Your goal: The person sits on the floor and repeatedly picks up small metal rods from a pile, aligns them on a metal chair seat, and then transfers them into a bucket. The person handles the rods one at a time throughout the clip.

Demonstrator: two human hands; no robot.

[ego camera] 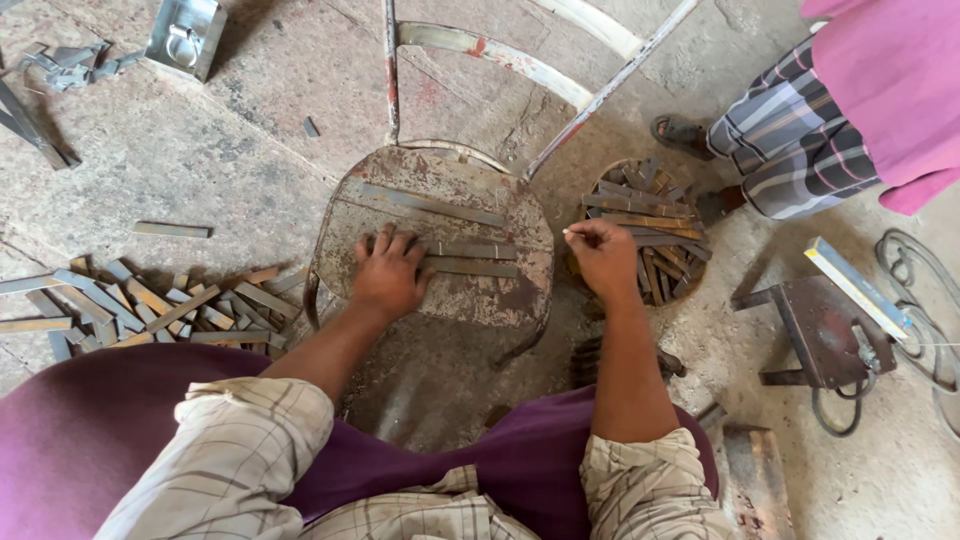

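My left hand (pixel 388 272) lies flat, palm down and fingers spread, on the rusty round seat (pixel 440 300) of an old metal chair, gripping nothing. Its fingertips press on the near ends of two flat metal strips (pixel 470 258) that lie side by side across the seat and run toward three o'clock from my hand. A third, longer strip (pixel 432 204) lies slanted across the far part of the seat, at about twelve o'clock from my left hand and apart from it.

My right hand (pixel 603 255) hangs just off the seat's edge at three o'clock, fingers curled in. Thumb and forefinger seem to pinch something small and pale; I cannot tell what it is.

Just beyond that hand, at about two o'clock from it, a round container (pixel 690 290) is packed with more strips lying crisscross. At nine o'clock from the seat, a loose pile of cut strips (pixel 150 305) sprawls on the concrete floor (pixel 180 160), with a single strip (pixel 172 230) lying apart above it.

The chair's back frame (pixel 500 60) rises at twelve o'clock. At four o'clock from the seat stands a small rusty metal stand (pixel 820 330), with cables (pixel 925 330) coiled beside it. Another person in a pink top and striped cloth (pixel 800 130) stands at two o'clock, one sandalled foot (pixel 680 132) near the container.
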